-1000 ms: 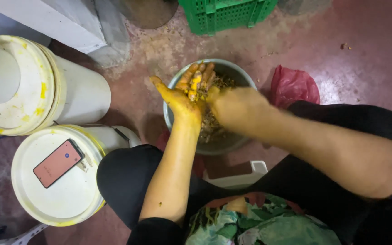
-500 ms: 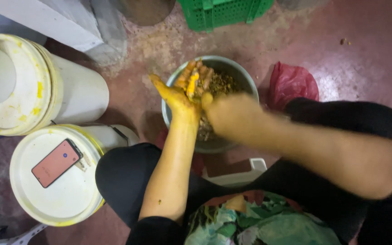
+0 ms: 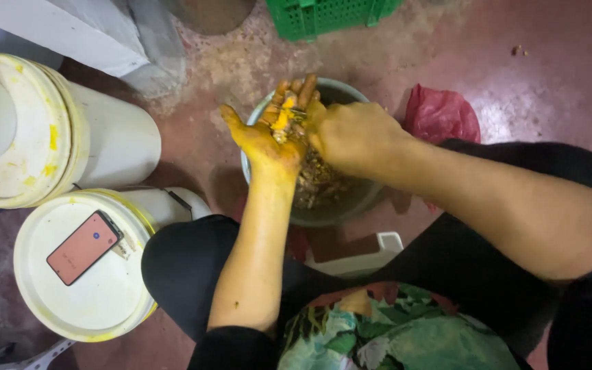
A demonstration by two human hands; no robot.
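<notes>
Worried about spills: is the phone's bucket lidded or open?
Lidded. The phone lies flat on the white bucket's closed lid.
</notes>
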